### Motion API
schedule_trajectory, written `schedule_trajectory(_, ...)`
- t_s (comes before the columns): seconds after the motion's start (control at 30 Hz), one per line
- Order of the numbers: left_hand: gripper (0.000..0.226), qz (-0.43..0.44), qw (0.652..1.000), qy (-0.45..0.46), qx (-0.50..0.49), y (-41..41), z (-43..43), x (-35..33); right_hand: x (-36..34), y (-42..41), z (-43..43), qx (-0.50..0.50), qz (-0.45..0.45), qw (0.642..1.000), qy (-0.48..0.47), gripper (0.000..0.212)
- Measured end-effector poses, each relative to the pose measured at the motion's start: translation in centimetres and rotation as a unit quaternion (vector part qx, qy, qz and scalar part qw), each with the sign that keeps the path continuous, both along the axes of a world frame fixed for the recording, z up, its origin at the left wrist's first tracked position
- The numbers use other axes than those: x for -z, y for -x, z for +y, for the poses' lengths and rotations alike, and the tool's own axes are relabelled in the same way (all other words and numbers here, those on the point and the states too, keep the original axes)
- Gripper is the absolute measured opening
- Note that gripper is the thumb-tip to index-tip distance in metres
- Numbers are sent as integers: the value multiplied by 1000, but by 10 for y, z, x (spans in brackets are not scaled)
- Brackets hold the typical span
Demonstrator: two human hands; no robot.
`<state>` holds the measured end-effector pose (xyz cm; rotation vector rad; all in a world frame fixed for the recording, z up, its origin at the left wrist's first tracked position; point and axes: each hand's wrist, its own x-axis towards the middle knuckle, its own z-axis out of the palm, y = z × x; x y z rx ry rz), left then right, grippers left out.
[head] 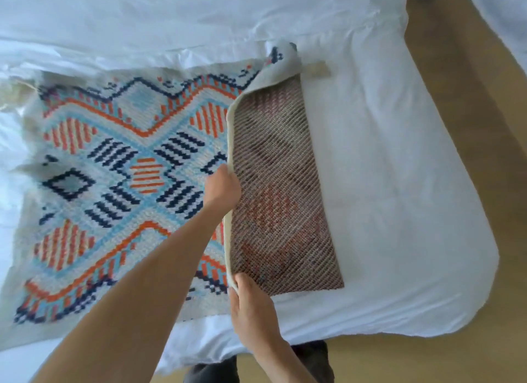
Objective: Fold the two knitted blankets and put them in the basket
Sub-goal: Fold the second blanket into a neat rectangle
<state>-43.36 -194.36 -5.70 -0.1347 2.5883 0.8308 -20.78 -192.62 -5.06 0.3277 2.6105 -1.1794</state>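
Both sets of fingers (239, 282) pinch the blanket (114, 160) edge.

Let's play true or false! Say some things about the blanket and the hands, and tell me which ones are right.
The orange, blue and white patterned knitted blanket lies on the white bed sheet. True.
A basket stands beside it. False: no basket is in view.
The left hand and the right hand both hold the blanket's edge. True.
The blanket is fully folded. False: only one side is turned over, showing its brownish underside.
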Motion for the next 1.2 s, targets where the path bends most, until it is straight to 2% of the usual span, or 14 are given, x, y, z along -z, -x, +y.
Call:
schedule_trajectory(0.3,18,-38,999,-11,-34,21,-136,22,2,22,-126,3,-41,999,-3,17)
schedule_trajectory(0.4,24,-43,998,-17,-45,20,-164,27,5,25,-148,-8,-52,999,6,15)
schedule_trajectory(0.53,20,-49,997,-4,-53,16,-188,26,11,24,-168,-17,-61,998,17,13)
schedule_trajectory(0.67,32,-47,996,27,-64,14,-214,17,13,22,-190,-33,-55,997,33,13)
schedule_trajectory(0.77,22,-61,995,24,-73,17,-241,14,11,24,-212,-50,-60,996,46,14)
schedule_trajectory(0.87,22,-75,993,13,-90,19,-271,17,11,28,-238,-66,-70,994,51,14)
schedule_trajectory(1.0,21,-78,994,19,-75,28,-315,24,14,38,-281,-67,-91,993,35,18)
schedule_trajectory(1.2,19,-87,996,-21,-32,52,-392,41,23,59,-373,-27,-114,993,5,15)
